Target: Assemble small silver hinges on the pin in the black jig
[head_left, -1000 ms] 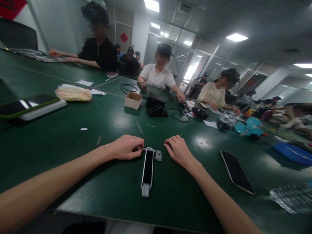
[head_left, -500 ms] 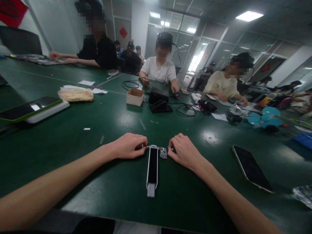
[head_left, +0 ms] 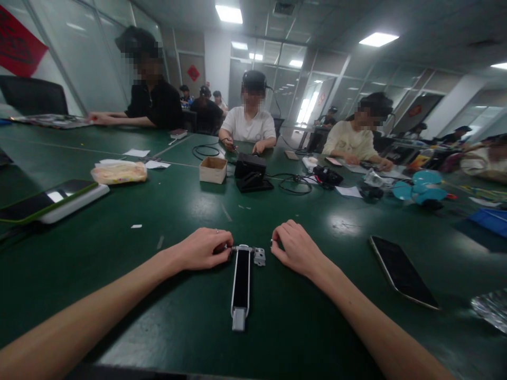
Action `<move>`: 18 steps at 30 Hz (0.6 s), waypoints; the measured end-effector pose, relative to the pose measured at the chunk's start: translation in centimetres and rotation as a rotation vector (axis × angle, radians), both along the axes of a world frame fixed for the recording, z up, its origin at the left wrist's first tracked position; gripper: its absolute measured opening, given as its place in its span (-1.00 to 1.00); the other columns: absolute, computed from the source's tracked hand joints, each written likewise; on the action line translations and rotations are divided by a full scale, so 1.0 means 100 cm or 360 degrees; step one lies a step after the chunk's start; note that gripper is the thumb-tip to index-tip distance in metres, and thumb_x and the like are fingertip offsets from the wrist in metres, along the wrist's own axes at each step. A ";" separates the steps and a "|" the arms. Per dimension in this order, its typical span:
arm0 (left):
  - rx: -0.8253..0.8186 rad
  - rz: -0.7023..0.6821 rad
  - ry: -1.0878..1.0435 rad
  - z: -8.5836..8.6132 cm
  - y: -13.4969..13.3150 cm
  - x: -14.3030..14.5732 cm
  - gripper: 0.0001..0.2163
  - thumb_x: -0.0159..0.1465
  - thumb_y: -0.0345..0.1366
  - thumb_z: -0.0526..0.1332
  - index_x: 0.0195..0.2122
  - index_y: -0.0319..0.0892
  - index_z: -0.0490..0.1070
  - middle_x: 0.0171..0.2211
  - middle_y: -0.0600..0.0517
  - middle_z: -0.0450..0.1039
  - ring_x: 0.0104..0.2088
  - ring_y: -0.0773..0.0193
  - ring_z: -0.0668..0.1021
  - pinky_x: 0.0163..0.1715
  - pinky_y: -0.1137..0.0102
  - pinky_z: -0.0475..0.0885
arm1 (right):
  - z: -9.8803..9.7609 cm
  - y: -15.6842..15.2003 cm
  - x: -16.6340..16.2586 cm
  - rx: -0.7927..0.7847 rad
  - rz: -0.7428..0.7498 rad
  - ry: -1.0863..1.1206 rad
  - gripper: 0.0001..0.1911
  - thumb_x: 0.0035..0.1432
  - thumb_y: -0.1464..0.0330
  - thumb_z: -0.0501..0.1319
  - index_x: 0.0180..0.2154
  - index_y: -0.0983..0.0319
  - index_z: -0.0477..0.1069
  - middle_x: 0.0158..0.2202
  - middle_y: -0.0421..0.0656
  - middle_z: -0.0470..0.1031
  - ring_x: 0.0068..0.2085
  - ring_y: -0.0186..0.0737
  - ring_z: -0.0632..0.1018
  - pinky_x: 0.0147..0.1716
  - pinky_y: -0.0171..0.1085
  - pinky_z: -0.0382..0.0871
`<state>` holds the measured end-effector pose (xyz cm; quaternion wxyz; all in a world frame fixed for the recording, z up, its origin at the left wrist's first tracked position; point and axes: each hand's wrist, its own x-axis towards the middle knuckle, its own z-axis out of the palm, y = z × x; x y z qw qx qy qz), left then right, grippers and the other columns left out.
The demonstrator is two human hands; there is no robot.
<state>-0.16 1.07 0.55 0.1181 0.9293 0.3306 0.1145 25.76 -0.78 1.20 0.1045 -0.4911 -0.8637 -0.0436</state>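
Note:
A narrow bar-shaped piece [head_left: 241,282] with a black strip and a silver frame lies lengthwise on the green table [head_left: 190,322]. A pale grey block forms its near end. Across its far end runs a thin pin, with a small metal bracket [head_left: 259,256] on the right side. My left hand [head_left: 206,248] is closed at the pin's left end; the fingers hide what they pinch. To the right of the bracket and apart from it, my right hand [head_left: 297,248] is curled with fingertips together. A tiny pale spot shows at those fingertips, too small to name.
A phone [head_left: 404,272] lies at right, near crinkled clear plastic [head_left: 491,311]. Further off are a small open box [head_left: 213,170], a black stand [head_left: 251,173], cables and a blue fan-like object [head_left: 422,187]. A tablet [head_left: 47,198] is at left. Several people sit around.
The whole view has tilted up slightly. My right hand has drawn a little away from the bracket, widening the gap. My left hand stays at the pin's left end.

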 end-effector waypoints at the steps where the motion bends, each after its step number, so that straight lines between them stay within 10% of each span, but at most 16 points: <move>1: -0.0003 0.0000 0.0000 0.001 0.000 0.000 -0.85 0.26 -0.29 0.05 -0.29 -0.20 0.38 -0.46 0.05 0.41 -0.49 0.32 0.44 -0.48 0.46 0.25 | 0.000 0.001 0.001 0.0011 -0.0014 0.0004 -0.91 0.17 0.47 0.11 -0.36 0.32 0.37 -0.35 -0.06 0.45 -0.27 -0.16 0.39 -0.29 -0.22 0.25; 18: -0.0031 0.0013 0.0028 0.003 0.000 -0.001 -0.83 0.26 -0.29 0.04 -0.27 -0.19 0.38 -0.48 0.05 0.41 -0.49 0.30 0.45 -0.47 0.46 0.28 | 0.007 0.000 0.008 -0.0118 0.0034 -0.0051 -0.84 0.22 0.46 0.09 -0.24 0.29 0.44 -0.23 -0.06 0.49 -0.18 -0.16 0.41 -0.20 -0.20 0.23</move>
